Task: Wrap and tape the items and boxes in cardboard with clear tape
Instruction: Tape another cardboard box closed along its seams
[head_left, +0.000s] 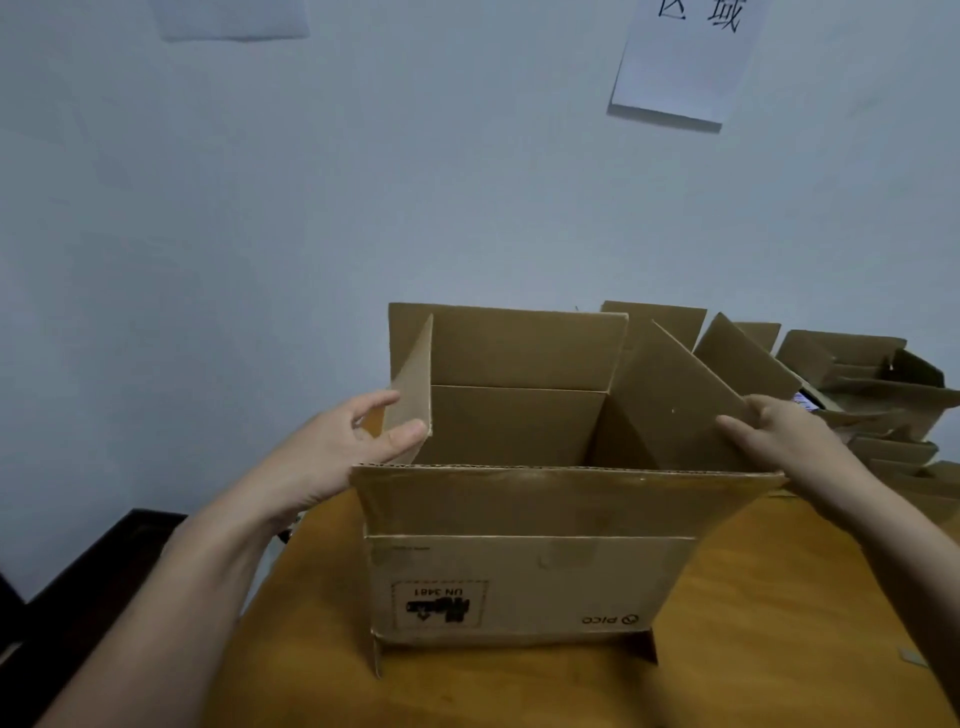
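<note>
Head camera looks down at my two hands and a brown cardboard box (524, 577) that stands on the wooden bench (753, 623), right between my fingers. Its top is open and all four flaps stick up. I cannot see the floor of the box from here.

My left hand (332, 452) pinches the left flap (413, 379). The thumb is on the side of the flap near me, and the other fingers (376, 401) curl round the far side. My right hand (789, 436) holds the right flap (670, 400), which stands up at a slant. The thumb lies on its inside face. The other fingers are hidden behind the card, so I think they pinch it too.

I guess the box is light, since it is only card and nothing pokes out of it. The card is stiff but bends at the folds, and it may dent if I squeeze hard. It looks dry and not slippery. Good places to hold are the flap edges close to the folds, one on each side. To lift it, flat palms on the two side walls would work.

Past my right fingers, more open boxes (883, 374) sit piled on the bench. I see no tape near my fingers.
</note>
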